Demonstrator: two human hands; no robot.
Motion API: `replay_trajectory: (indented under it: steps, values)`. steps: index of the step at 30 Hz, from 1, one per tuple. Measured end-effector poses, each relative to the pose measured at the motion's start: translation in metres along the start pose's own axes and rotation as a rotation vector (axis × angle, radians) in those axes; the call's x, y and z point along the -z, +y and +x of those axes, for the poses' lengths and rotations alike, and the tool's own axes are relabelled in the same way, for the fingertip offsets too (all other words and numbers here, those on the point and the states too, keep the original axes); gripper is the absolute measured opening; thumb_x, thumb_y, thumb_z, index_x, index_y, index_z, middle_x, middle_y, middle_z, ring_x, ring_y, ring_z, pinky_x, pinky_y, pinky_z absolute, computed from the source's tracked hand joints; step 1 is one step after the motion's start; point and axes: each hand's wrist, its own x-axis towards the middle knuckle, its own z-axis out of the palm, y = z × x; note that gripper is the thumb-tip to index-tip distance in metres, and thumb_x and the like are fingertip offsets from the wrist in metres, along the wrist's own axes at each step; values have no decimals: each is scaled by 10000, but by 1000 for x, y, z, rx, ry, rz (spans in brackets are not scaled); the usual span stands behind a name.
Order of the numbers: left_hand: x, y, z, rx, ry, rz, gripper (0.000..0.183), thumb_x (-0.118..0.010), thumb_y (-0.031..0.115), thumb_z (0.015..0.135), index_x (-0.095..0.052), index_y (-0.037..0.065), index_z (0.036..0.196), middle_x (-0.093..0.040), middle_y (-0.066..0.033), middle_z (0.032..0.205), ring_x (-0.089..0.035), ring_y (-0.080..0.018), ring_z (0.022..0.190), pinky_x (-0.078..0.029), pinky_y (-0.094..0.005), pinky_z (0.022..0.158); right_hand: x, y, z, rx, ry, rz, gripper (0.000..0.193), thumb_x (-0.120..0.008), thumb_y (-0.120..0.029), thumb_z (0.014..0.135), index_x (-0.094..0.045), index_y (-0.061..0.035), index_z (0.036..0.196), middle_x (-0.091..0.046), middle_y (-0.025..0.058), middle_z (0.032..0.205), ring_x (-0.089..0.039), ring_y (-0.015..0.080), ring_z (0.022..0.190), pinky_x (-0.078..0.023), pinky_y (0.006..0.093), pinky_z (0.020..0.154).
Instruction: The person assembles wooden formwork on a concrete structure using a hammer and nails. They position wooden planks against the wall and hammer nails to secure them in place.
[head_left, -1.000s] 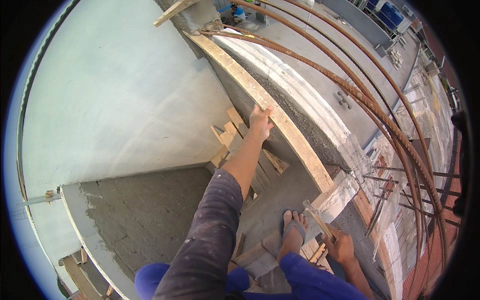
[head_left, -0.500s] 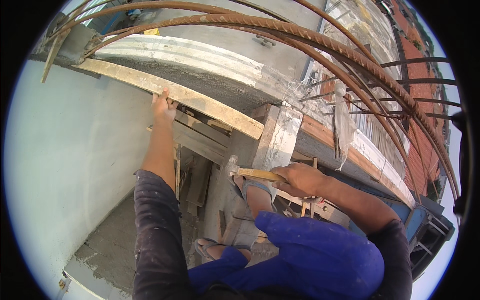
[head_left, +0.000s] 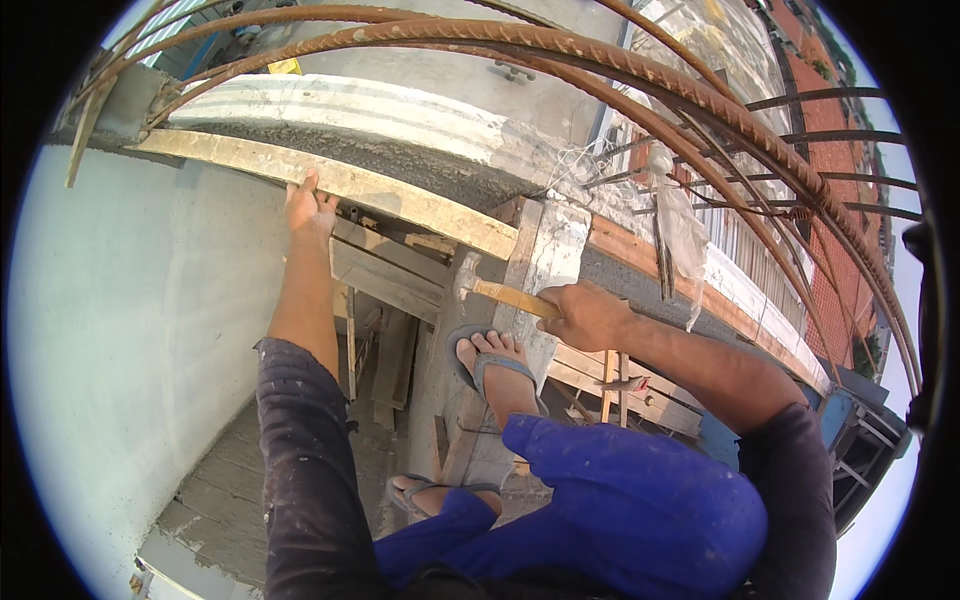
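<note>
My left hand [head_left: 311, 207] grips the lower edge of a long wooden plank [head_left: 365, 188], its fingers partly hidden beneath it. The plank lies along a rough concrete beam [head_left: 400, 160], and its right end meets an upright board [head_left: 519, 240]. In my right hand [head_left: 585, 315] is a hammer [head_left: 512, 298] with a yellowish wooden handle. Its metal head [head_left: 465, 277] points left, a little below the plank's right end and apart from it.
Rusty rebar [head_left: 560, 45] arches across the top and right. A pale wall [head_left: 150, 300] stands at left. My sandalled feet [head_left: 490, 365] rest on a narrow concrete ledge, with a drop and loose boards [head_left: 395, 285] beside it. A plastic scrap [head_left: 680, 225] hangs at right.
The hammer has risen toward the plank's right end with my right hand. My left hand keeps its grip on the plank. The whole view has shifted slightly.
</note>
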Motion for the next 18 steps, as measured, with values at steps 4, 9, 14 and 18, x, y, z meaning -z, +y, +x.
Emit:
replay_trajectory:
  steps: [4,9,14,18]
  values:
    - [0,0,2,15,66,76,870,-634,62,1018,-40,139,1649,-410,-180,1566,-471,-395,1378,-311,-638,1178,-5,2,-1,-26,64,9,345,-679,-225,915,-690,-42,1207,-721,280,977,-696,430,1007,-539,503,931]
    - [-4,1,1,-6,89,41,661,-597,75,1040,-233,85,1592,-409,-174,1546,-453,-394,1407,-339,-622,1182,-4,10,1,125,-98,-77,320,-681,-236,911,-714,-30,1155,-724,285,941,-706,430,1008,-562,495,909]
    - [-11,2,-3,-41,87,39,638,-595,86,1041,-262,85,1585,-435,-168,1525,-458,-385,1403,-340,-625,1184,0,20,12,-109,166,-123,324,-742,-290,887,-735,-11,1052,-746,233,944,-714,414,999,-563,493,899]
    - [-13,1,-3,-27,124,46,640,-604,84,1032,-282,84,1584,-416,-161,1549,-434,-385,1430,-301,-622,1207,5,19,11,187,-139,35,338,-743,-276,873,-724,26,1024,-725,272,900,-724,397,975,-564,489,903]
